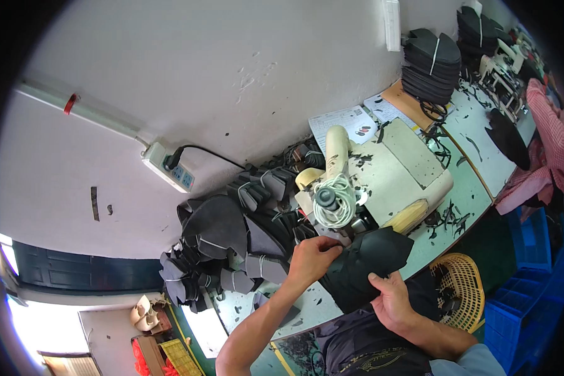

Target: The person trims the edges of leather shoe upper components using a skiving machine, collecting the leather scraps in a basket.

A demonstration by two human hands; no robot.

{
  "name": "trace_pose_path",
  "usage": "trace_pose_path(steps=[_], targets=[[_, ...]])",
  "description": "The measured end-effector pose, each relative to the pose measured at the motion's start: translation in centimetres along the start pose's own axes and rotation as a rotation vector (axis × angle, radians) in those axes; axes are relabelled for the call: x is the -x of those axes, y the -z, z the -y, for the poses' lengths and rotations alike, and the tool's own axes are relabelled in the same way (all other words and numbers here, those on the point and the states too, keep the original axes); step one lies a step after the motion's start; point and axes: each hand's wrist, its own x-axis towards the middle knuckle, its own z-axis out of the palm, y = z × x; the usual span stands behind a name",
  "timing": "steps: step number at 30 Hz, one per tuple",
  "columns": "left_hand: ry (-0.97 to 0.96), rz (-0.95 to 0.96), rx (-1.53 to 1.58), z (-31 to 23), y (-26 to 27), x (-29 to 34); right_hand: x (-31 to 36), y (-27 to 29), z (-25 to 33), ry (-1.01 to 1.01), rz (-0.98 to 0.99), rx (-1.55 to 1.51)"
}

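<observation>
A floppy black sheet piece [366, 266], of leather or a similar material, lies across the front of a cream bench machine [407, 163]. My left hand [313, 258] is closed, fingertips pinched at the piece's left edge close to the machine's working end. At its near right side my right hand [391, 302] grips the same piece, thumb on top and fingers underneath. The machine's working point is mostly hidden behind the piece and my left hand. A brush with pale bristles [407, 216] rests against the machine's front.
Bundles of dark cut pieces [216, 229] crowd the table on the left. Black scraps litter the tabletop [467, 200]. A yellow basket [473, 282] and blue crates [520, 307] stand at the right. A power strip [169, 169] hangs on the wall.
</observation>
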Motion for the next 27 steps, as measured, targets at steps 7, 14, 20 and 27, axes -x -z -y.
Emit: trace_pose_path(steps=[7,14,20,27], targets=[[-0.043,-0.002,-0.079,-1.3,0.3,-1.0,0.8,-1.2,0.7,-0.054,0.034,-0.025],[0.022,0.022,-0.142,-0.4,0.5,-0.5,1.6,-1.5,-1.1,-0.089,-0.002,-0.020],[-0.043,0.011,-0.131,-0.1,-0.2,-1.9,1.5,-2.1,-0.2,-0.034,-0.015,-0.002],[0.056,0.064,0.409,1.4,0.6,0.7,0.0,-0.3,0.2,-0.029,-0.110,0.052]])
